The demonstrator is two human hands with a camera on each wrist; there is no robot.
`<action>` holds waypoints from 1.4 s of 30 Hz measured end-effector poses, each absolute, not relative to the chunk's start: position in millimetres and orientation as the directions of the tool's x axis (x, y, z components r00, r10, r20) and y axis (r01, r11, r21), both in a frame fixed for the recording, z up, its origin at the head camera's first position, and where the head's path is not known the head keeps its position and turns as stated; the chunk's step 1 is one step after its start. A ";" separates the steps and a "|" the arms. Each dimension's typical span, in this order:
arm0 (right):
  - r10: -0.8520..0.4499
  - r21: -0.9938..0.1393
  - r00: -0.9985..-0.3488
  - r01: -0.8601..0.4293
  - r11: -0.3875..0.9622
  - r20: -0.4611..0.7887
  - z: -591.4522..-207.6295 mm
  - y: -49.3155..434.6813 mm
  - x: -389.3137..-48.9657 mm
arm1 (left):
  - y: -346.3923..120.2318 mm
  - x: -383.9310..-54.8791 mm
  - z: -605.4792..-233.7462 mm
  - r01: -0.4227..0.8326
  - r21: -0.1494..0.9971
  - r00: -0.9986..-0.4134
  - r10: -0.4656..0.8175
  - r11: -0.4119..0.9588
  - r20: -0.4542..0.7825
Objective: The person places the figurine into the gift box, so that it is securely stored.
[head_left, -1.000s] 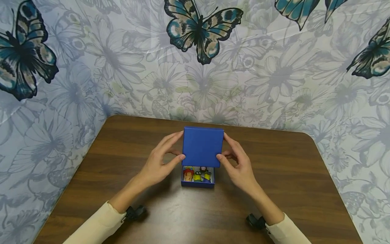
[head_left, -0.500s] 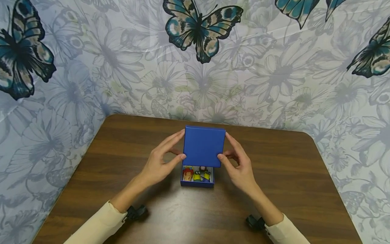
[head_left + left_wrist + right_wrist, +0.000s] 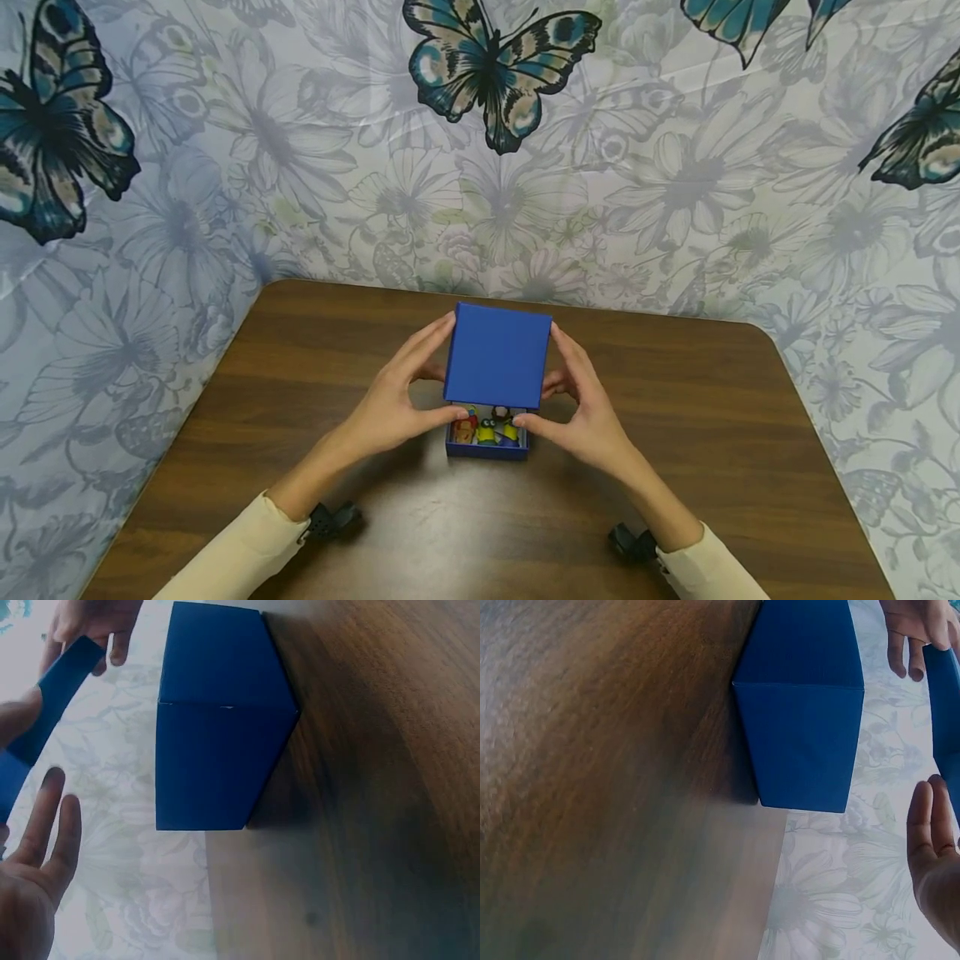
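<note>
A square blue box lid (image 3: 497, 354) is held between both hands above a blue box (image 3: 217, 750), tilted with its top towards the head camera. My left hand (image 3: 393, 398) grips the lid's left side, fingertips at the far corner and thumb near the front edge. On the opposite side my right hand (image 3: 592, 408) holds it the same way. Several small toy figures (image 3: 486, 432), some yellow and one reddish-brown, show in the front of the box; the lid hides the rest. Both wrist views show the lid (image 3: 943, 705) apart from the box.
The box stands on a brown wooden table (image 3: 697, 417) with rounded far corners. Behind the table hangs a pale floral cloth (image 3: 525, 217) with large teal butterflies. Dark straps with a small device (image 3: 335, 521) sit at the wrists.
The lid's front edge has shifted slightly up in view and its tilt has changed. Both thumbs have moved from the lid's face to below its front edge. The box stays in place.
</note>
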State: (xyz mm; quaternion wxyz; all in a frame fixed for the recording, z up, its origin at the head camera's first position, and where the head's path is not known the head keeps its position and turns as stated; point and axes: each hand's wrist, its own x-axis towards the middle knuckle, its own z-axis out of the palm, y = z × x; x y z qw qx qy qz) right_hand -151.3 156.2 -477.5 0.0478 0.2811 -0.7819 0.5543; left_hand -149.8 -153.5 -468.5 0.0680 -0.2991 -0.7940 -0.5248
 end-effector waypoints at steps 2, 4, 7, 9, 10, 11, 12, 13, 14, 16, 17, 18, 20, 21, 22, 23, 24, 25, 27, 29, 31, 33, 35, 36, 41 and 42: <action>-0.407 -0.834 -0.830 -0.499 0.236 0.382 -477.4 155.6 -151.3 | -153.4 -149.8 -468.8 0.547 0.776 -0.818 0.399 0.316 0.414; -0.416 -0.824 -0.820 -0.515 0.235 0.394 -477.5 155.2 -151.6 | -153.3 -149.4 -469.4 0.546 0.761 -0.823 0.393 0.350 0.410; -0.409 -0.815 -0.814 -0.531 0.233 0.413 -477.0 155.4 -152.3 | -153.4 -148.8 -469.6 0.536 0.756 -0.832 0.386 0.375 0.399; -0.401 -0.808 -0.810 -0.541 0.231 0.428 -476.4 156.1 -152.8 | -153.2 -148.5 -469.4 0.527 0.762 -0.837 0.386 0.377 0.388; -0.397 -0.808 -0.812 -0.541 0.233 0.429 -475.9 156.5 -152.9 | -153.3 -148.4 -469.0 0.520 0.763 -0.842 0.384 0.383 0.380; -0.395 -0.806 -0.813 -0.541 0.239 0.428 -475.3 157.0 -152.9 | -153.4 -148.2 -468.5 0.513 0.765 -0.846 0.381 0.390 0.373; -0.395 -0.804 -0.813 -0.542 0.244 0.428 -474.6 157.5 -153.0 | -153.5 -147.8 -468.1 0.506 0.765 -0.851 0.378 0.398 0.365; -0.395 -0.801 -0.814 -0.543 0.253 0.427 -474.0 157.9 -153.0 | -153.7 -147.6 -467.7 0.503 0.764 -0.852 0.379 0.404 0.361; -0.395 -0.797 -0.815 -0.543 0.266 0.424 -473.7 158.4 -153.0 | -154.1 -147.4 -467.7 0.499 0.763 -0.855 0.379 0.411 0.355; -0.398 -0.791 -0.821 -0.536 0.295 0.409 -473.5 159.5 -152.8 | -154.7 -146.5 -468.1 0.489 0.763 -0.861 0.378 0.424 0.342; -0.399 -0.788 -0.825 -0.531 0.311 0.399 -473.6 160.2 -152.7 | -154.9 -145.9 -468.5 0.482 0.762 -0.864 0.377 0.432 0.333; -0.401 -0.785 -0.828 -0.528 0.323 0.392 -474.0 160.9 -152.8 | -155.1 -145.4 -469.1 0.474 0.760 -0.869 0.376 0.444 0.322; -0.407 -0.784 -0.834 -0.518 0.342 0.373 -475.3 162.4 -153.0 | -155.6 -144.2 -470.4 0.453 0.760 -0.880 0.369 0.466 0.298; -0.410 -0.786 -0.836 -0.512 0.346 0.364 -475.8 163.0 -153.1 | -155.7 -143.5 -470.8 0.443 0.761 -0.885 0.366 0.474 0.287; -0.414 -0.789 -0.837 -0.508 0.346 0.357 -476.2 163.5 -153.4 | -155.9 -142.9 -471.3 0.433 0.760 -0.890 0.364 0.484 0.276; -0.417 -0.793 -0.840 -0.500 0.349 0.346 -476.9 164.0 -153.5 | -155.9 -142.2 -471.5 0.424 0.759 -0.894 0.361 0.494 0.265; -0.421 -0.796 -0.843 -0.493 0.351 0.335 -477.5 164.4 -153.8 | -156.0 -141.7 -472.1 0.417 0.757 -0.898 0.359 0.503 0.256; -0.425 -0.800 -0.843 -0.488 0.350 0.328 -478.4 164.7 -154.5 | -156.3 -141.3 -472.9 0.412 0.755 -0.900 0.357 0.510 0.249; -0.434 -0.807 -0.844 -0.479 0.345 0.315 -480.1 165.0 -155.3 | -156.7 -140.5 -474.8 0.400 0.748 -0.906 0.354 0.530 0.233; -0.443 -0.816 -0.847 -0.465 0.344 0.295 -481.7 165.1 -155.1 | -157.3 -139.4 -477.0 0.389 0.739 -0.910 0.353 0.550 0.217; -0.452 -0.819 -0.847 -0.457 0.346 0.281 -483.5 165.0 -154.0 | -158.2 -137.7 -480.2 0.378 0.730 -0.914 0.353 0.569 0.198; -0.457 -0.823 -0.853 -0.438 0.362 0.253 -484.5 164.9 -151.1 | -158.7 -135.3 -482.7 0.366 0.725 -0.918 0.355 0.583 0.178; -0.459 -0.823 -0.859 -0.421 0.381 0.226 -485.2 164.7 -148.8 | -159.1 -132.7 -484.1 0.356 0.724 -0.920 0.356 0.592 0.161; -0.461 -0.823 -0.861 -0.415 0.388 0.216 -485.5 164.8 -147.9 | -159.1 -131.6 -484.5 0.350 0.723 -0.922 0.355 0.596 0.153; -0.465 -0.817 -0.867 -0.395 0.421 0.180 -486.3 164.1 -145.1 | -158.2 -127.4 -484.6 0.318 0.719 -0.931 0.345 0.617 0.116; -0.465 -0.813 -0.869 -0.391 0.431 0.171 -486.9 164.0 -144.4 | -158.0 -126.6 -484.9 0.313 0.714 -0.933 0.343 0.626 0.109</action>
